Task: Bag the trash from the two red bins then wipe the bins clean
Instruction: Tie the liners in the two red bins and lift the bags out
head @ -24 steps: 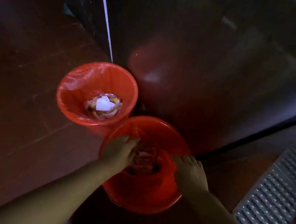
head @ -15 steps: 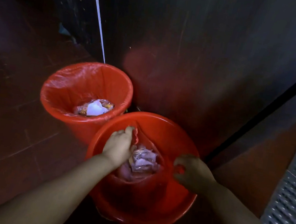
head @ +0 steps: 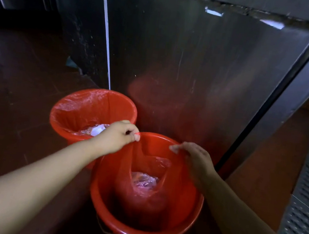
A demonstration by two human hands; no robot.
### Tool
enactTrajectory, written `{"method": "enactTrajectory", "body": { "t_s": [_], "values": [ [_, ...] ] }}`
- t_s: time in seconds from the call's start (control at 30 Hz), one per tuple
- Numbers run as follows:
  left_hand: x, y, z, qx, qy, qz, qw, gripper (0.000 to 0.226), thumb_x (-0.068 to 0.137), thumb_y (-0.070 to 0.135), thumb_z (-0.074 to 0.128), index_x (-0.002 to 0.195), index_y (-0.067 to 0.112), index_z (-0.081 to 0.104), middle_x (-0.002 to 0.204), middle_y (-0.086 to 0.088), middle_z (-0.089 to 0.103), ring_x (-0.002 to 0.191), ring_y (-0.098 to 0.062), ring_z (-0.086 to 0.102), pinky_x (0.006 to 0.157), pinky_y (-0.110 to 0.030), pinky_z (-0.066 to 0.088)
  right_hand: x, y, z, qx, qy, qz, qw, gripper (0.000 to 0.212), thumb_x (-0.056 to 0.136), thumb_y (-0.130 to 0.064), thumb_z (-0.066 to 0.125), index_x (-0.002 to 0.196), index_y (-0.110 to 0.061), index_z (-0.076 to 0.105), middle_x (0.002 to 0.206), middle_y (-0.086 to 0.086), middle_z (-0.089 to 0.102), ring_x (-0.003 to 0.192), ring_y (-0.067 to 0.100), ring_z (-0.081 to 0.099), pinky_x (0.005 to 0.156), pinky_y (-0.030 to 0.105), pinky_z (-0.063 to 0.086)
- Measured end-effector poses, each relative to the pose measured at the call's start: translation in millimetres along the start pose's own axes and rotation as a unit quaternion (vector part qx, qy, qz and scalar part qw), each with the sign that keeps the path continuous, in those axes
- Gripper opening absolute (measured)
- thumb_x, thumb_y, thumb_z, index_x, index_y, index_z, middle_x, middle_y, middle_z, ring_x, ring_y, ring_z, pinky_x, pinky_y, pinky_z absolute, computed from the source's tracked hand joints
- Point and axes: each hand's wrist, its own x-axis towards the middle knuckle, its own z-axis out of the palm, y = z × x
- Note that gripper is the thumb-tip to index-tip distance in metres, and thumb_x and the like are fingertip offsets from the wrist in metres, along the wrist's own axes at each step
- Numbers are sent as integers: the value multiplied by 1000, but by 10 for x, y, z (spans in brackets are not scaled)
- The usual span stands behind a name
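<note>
Standing on a dark reddish-brown tiled floor (head: 14,80), two red bins sit against a tall stainless-steel cabinet (head: 197,63) whose scuffed panel carries a faint red reflection. A perforated metal grate (head: 308,210) runs along the floor at the right edge, and the room is dim.

The far bin (head: 64,121) stands to the left, touching or just beside the near one. It is lined with a thin red bag folded over its rim, and crumpled wrappers and a white scrap lie at its bottom.

The near bin (head: 192,208) is wider, with a wire handle hanging at its front. Its red liner bag (head: 127,173) is pulled free of the rim and stretched upward into two peaks, with a sagging pouch between them that stays inside the bin. Crumpled clear and pinkish trash (head: 145,181) shows through the bag's open mouth.

The left hand (head: 118,136) pinches the bag's left edge between curled fingers and thumb, above the bin's back rim. The right hand (head: 193,156) grips the bag's right edge with bent fingers; it is blurred, so the exact hold is hard to read.
</note>
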Motion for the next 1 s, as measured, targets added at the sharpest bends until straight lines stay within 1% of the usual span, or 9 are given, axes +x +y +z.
{"method": "enactTrajectory", "body": {
  "t_s": [0.07, 0.13, 0.23, 0.37, 0.47, 0.53, 0.67, 0.8, 1.0],
  "values": [
    [-35, 129, -109, 13, 2, 28, 1000, 13, 86, 10, 64, 76, 17, 67, 85, -14, 59, 84, -21, 57, 80, -33, 42, -17, -59, 138, 80, -19, -30, 996, 1, 79, -7, 66, 80, -7, 66, 85, 17, 68, 82, 28, 65, 77, 35, 53],
    [-88, 253, -177, 11, 9, 56, 998, 16, 85, 11, 65, 75, 23, 67, 82, -7, 59, 82, -16, 57, 79, -29, 43, -52, -51, 266, 61, -69, -79, 993, 18, 80, 0, 65, 93, -12, 62, 74, 5, 64, 72, 16, 65, 71, 26, 54],
    [-143, 384, -159, 31, -19, 118, 992, 11, 85, 8, 65, 81, 16, 71, 80, 5, 57, 82, -7, 57, 77, -19, 42, -95, 106, 435, -218, -110, -144, 959, 39, 76, -8, 75, 110, -17, 59, 72, -10, 56, 61, -5, 56, 61, 10, 44],
    [-203, 479, -34, -9, -21, 141, 990, 10, 85, 4, 64, 83, 9, 72, 79, 10, 55, 78, 4, 54, 72, -8, 38, -109, 247, 633, -447, -88, -160, 875, 45, 72, -50, 67, 112, -33, 58, 85, -15, 65, 79, -1, 59, 70, 21, 44],
    [-218, 468, -50, -62, -7, 115, 991, 12, 84, -1, 63, 82, 7, 71, 77, 5, 55, 72, -1, 54, 68, -9, 40, -103, 234, 685, -400, -91, -194, 891, 9, 86, -28, 62, 92, -29, 69, 76, -13, 67, 73, 2, 61, 69, 27, 45],
    [-211, 400, -88, -89, 18, 79, 993, 16, 83, -3, 63, 85, 11, 71, 76, 3, 58, 71, -7, 54, 67, -9, 40, -129, 206, 695, -339, -82, -180, 920, 23, 89, -17, 56, 73, -29, 65, 59, -14, 59, 56, -2, 51, 58, 20, 42],
    [-255, 239, -43, -142, 48, 14, 989, 26, 82, -7, 63, 92, 17, 67, 78, -1, 61, 74, -11, 53, 70, -11, 40, -188, 101, 742, -147, -60, -63, 985, 35, 100, -19, 38, 69, -19, 54, 43, -12, 34, 36, 1, 29, 37, 16, 26],
    [-289, 257, 132, -186, 31, 18, 982, 34, 81, -10, 62, 95, 20, 66, 83, -5, 63, 75, -11, 52, 71, -11, 43, -218, -29, 732, -103, -117, -35, 987, 34, 103, -19, 32, 75, -13, 48, 39, -13, 35, 32, -1, 29, 34, 13, 25],
    [-233, 328, 141, -165, 78, 29, 983, 30, 79, -4, 67, 70, 24, 62, 63, 5, 54, 55, 4, 42, 56, -12, 34, -179, -110, 649, -154, -157, -49, 974, 31, 102, -21, 36, 76, -16, 52, 45, -16, 43, 41, -2, 38, 43, 12, 34]
  ]
}}
